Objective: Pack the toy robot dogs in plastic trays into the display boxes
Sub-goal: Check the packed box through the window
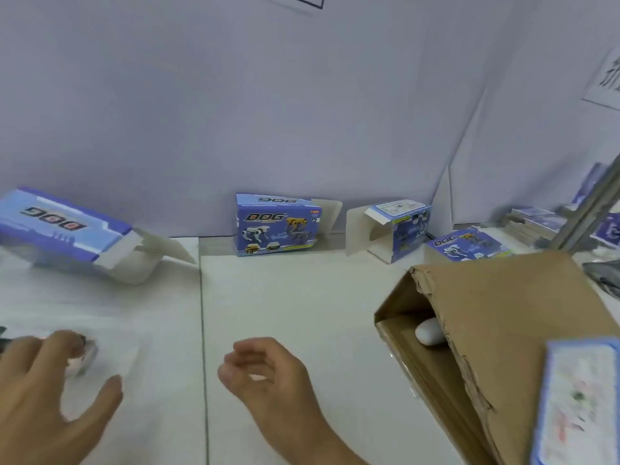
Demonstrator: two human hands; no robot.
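1. Lower left of the frame: my left hand lies spread, fingers fairly straight, over a blurred clear tray on the white table. The fingertips appear to touch it. I cannot tell whether a toy dog sits in the tray, and I judge this the pick-up step.

2. Lower centre: my right hand hovers just above the table with fingers loosely curled, holding nothing.

3. Upper left: one display box shows tilted and blurred, its end flap open toward the centre. I cannot tell whether it rests on the table or is off it. It looks the likeliest box for the tray.

4. Centre, against the grey wall: a second box stands upright, side flap ajar. To its right, a third box stands with its flaps open and looks empty.

5. I see no box plainly packed and closed, so I judge nearly all the work left.

6. Right: a flat box lies behind a brown carton tipped on its side, a small white object inside.

7. Far right: stacked flat boxes, and a blue-edged card at the lower right corner.

8. Between tray and tilted box nothing stands in the way; the carton crowds only the right.
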